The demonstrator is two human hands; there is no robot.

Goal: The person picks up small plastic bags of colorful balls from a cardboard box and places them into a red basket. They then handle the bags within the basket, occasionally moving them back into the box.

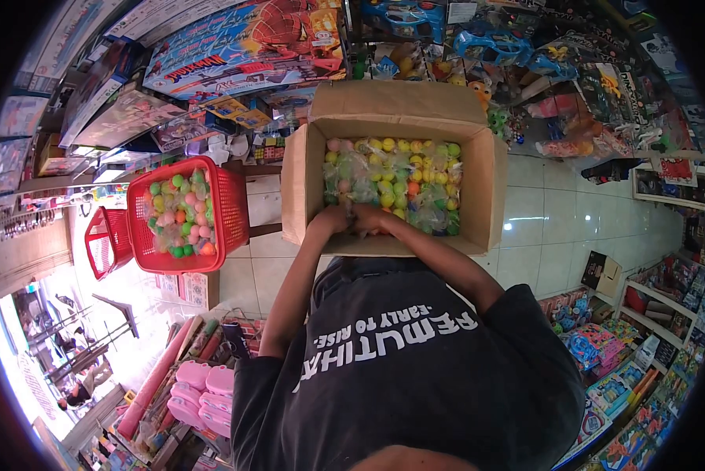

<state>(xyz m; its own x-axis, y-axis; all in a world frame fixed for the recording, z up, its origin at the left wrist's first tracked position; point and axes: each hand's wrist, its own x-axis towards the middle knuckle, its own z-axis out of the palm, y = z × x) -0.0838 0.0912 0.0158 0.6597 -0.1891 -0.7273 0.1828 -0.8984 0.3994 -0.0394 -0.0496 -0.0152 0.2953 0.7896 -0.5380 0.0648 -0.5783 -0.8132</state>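
An open cardboard box [490,192] in front of my body is filled with small balls [415,169], mostly yellow and green, with some pink and orange ones. Many sit inside clear plastic bags. My left hand [334,219] reaches into the near left corner of the box. Close beside it is my right hand [373,220], its fingers curled downward. Both hands look closed on the clear plastic of a bag of balls [351,210] between them. Their fingertips are partly hidden among the bags.
Left of the box, a red plastic basket [230,208] holds loose coloured balls. A second red basket [101,243] stands beyond it. Boxed toys [246,51] are stacked at the back left. Shelves [659,322] of toys line the right, past the tiled floor [560,208].
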